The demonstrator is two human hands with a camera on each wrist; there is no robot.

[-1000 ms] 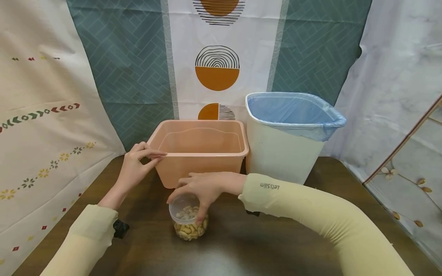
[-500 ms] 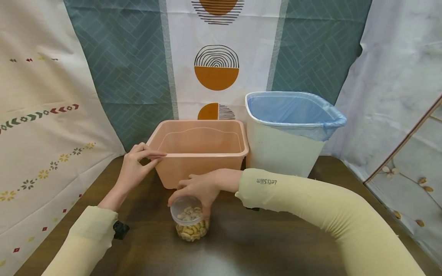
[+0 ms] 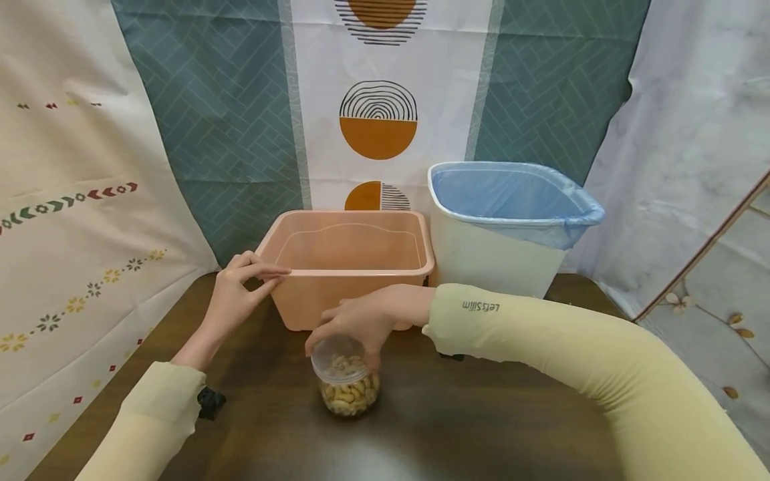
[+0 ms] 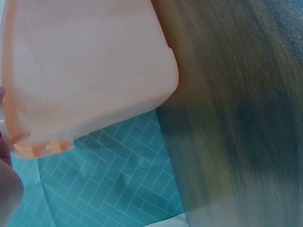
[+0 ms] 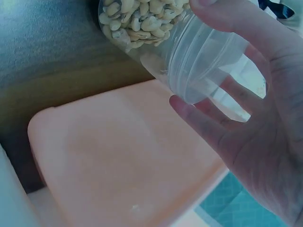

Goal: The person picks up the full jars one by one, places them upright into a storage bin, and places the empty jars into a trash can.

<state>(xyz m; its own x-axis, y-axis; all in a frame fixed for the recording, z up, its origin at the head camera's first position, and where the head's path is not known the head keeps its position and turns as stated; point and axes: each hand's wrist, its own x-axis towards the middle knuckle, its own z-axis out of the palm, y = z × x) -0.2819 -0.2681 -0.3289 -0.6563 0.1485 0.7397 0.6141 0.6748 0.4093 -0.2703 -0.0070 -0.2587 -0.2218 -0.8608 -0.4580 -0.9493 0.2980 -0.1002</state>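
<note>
A clear plastic jar [image 3: 349, 395] with cashews inside and a translucent lid sits at the table's middle, in front of a peach plastic bin [image 3: 337, 294]. From above, my right hand [image 3: 368, 319] grips the jar's lid, thumb and fingers spread round its sides. The right wrist view shows the thumb on one side of the lid [image 5: 201, 59] and fingertips on the other. With thumb and fingers, my left hand [image 3: 236, 294] pinches the bin's rim at its front left corner. Only a bit of the left hand [image 4: 9, 194] shows in the left wrist view.
To the right of the bin stands a white trash can [image 3: 487, 260] lined with a blue bag [image 3: 511, 190]. Patterned cloths [image 3: 228, 120] hang behind and at both sides. Dark wooden table [image 3: 271, 427] lies under everything.
My right hand and the jar have shifted a little to the right. The left hand stays on the bin's rim, and the bin has not moved.
</note>
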